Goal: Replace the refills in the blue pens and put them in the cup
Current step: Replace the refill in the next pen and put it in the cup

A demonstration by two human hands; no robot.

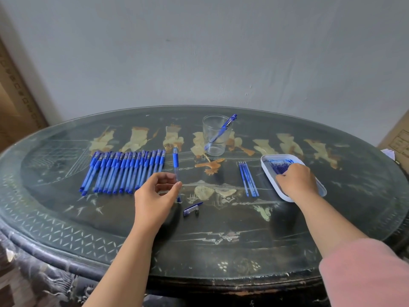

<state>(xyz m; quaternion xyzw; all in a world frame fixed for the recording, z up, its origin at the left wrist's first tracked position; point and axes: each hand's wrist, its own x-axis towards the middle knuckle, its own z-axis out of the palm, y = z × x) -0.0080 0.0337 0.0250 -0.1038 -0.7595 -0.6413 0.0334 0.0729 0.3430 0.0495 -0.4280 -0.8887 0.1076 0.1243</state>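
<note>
Head: one cup (207,138), one pen (224,126) inside, one tray (266,168).

The table (221,240) is near-black, inlaid with cream and orange figures and edged with a pale diamond lattice. The pens (124,171) in the left row are blue. The barrel (176,165) is clear with a blue grip. The cup (210,129) is clear, its pen (225,125) blue. The tray (284,196) is white, the refills (280,163) blue, the sleeve (365,273) pink.

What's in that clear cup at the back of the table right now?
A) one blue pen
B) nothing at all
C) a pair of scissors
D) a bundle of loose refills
A: a single blue pen leans inside the cup, clip end up.
</note>
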